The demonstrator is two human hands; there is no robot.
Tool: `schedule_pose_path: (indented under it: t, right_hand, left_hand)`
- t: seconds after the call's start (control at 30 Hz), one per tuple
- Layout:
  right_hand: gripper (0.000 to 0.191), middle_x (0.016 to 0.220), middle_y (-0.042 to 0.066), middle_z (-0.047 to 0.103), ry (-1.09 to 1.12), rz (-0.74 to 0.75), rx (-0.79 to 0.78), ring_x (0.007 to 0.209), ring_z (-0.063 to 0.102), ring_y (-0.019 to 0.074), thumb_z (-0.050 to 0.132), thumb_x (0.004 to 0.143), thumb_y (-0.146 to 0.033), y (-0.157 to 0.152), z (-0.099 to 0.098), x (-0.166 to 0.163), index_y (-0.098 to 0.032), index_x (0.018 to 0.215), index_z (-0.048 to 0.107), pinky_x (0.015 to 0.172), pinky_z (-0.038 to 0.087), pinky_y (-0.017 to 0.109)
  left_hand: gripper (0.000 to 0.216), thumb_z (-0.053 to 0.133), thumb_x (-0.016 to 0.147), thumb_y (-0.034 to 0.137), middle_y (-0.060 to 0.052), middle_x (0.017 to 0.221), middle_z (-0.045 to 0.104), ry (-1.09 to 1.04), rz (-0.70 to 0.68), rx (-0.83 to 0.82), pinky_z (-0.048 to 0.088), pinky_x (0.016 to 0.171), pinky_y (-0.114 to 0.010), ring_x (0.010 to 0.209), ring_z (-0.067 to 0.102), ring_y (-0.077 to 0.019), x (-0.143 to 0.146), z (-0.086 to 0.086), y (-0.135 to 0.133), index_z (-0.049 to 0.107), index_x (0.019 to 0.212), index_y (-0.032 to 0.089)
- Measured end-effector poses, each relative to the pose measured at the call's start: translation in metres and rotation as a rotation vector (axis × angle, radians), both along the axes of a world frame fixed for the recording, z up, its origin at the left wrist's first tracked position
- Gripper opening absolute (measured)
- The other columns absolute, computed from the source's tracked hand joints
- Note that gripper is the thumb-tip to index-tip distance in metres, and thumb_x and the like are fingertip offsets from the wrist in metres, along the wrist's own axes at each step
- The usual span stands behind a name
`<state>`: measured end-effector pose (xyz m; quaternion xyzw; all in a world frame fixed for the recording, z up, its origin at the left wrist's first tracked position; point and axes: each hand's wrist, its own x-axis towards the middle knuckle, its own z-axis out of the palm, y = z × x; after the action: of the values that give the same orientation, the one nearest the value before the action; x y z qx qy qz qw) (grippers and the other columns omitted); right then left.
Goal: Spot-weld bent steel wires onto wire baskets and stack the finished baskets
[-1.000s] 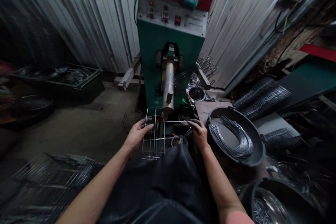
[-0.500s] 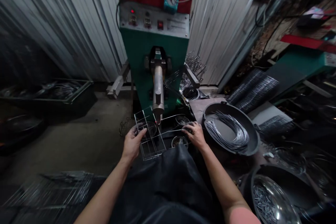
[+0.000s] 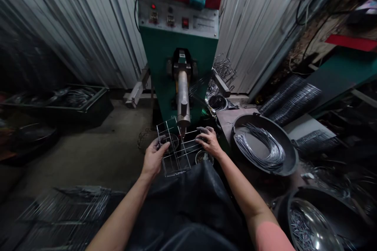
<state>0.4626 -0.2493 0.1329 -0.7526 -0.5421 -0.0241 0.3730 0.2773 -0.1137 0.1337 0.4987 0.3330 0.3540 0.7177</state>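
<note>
A small wire grid rack (image 3: 175,153) lies under the metal arm (image 3: 182,98) of a green welding machine (image 3: 179,53). My left hand (image 3: 154,155) grips the rack's left side, thumb over a wire. At the rack's right edge my right hand (image 3: 208,140) rests with its fingers curled over the wires. The arm's tip hangs just above the rack's far end. A dark apron (image 3: 188,208) covers my lap below the rack.
A dark round pan (image 3: 265,145) with a bundle of bent wires sits to the right. A shiny bowl (image 3: 312,227) of small metal pieces is at the lower right. Stacked wire racks (image 3: 64,208) lie at the lower left. A green crate (image 3: 61,100) stands by the corrugated wall.
The rack has turned a little and my right hand has moved left, in onto its right edge. My left hand keeps its hold on the left side.
</note>
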Motion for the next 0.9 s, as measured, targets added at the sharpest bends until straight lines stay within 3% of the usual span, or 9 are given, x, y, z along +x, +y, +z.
schedule_pose_path:
  t: [0.23,0.73,0.9]
  right_hand:
    - [0.007,0.115,-0.001,0.06,0.005,0.021,-0.002,0.104,0.04,0.0243,0.063,0.079,-0.03,-0.002,0.005,0.004,-0.027,0.081,0.069,0.092,0.032,0.042]
    - [0.008,0.115,-0.002,0.061,0.037,0.043,-0.021,0.104,0.04,0.0242,0.061,0.08,-0.032,0.01,0.006,0.02,-0.028,0.079,0.068,0.091,0.033,0.042]
    - [0.006,0.114,-0.002,0.061,0.05,0.045,-0.033,0.104,0.04,0.0241,0.062,0.079,-0.031,0.016,0.007,0.025,-0.028,0.079,0.068,0.093,0.032,0.043]
  left_hand:
    - [0.053,0.077,0.053,0.035,-0.001,0.075,0.062,-0.029,-0.016,-0.008,0.041,0.063,-0.024,0.07,0.055,-0.0127,0.002,-0.001,0.002,0.061,0.098,0.014]
    - [0.054,0.079,0.049,0.035,0.0,0.072,0.061,-0.051,-0.005,-0.026,0.04,0.064,-0.024,0.064,0.052,-0.0106,0.014,-0.002,0.011,0.061,0.095,0.013]
    - [0.057,0.08,0.046,0.037,0.002,0.066,0.058,-0.037,-0.011,-0.036,0.038,0.057,-0.023,0.057,0.049,-0.0092,0.018,0.0,0.016,0.061,0.095,0.013]
